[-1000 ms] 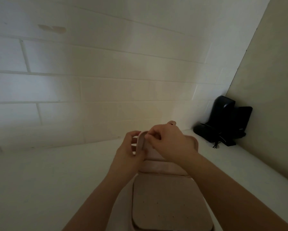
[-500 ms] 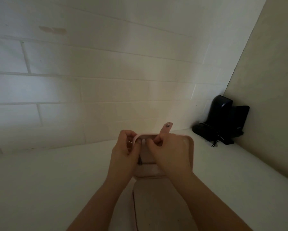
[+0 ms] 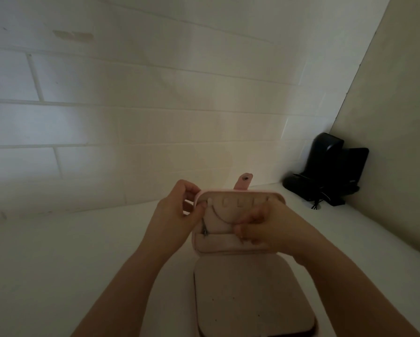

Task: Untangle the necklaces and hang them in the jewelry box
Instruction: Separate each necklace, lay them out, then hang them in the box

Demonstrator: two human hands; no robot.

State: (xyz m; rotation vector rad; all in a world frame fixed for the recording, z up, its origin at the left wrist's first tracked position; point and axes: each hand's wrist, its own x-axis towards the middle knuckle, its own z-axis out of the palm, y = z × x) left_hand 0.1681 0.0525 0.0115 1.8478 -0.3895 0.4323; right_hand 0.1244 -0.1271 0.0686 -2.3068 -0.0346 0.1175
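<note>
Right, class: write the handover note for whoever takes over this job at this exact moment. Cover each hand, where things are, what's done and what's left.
Left hand: pinching the necklace chain at the lid's top left corner, by the first hook.
Right hand: pinching the chain's other end, lower in the lid above the pocket.
Jewelry box: on the white counter, lid open and upright, snap tab above.
Done: one chain draped across the lid.
Left: seat it on its hook; no other necklaces are visible.

White brick wall (image 3: 155, 117), white tabletop (image 3: 58, 263), black device (image 3: 325, 171) in the right corner
</note>
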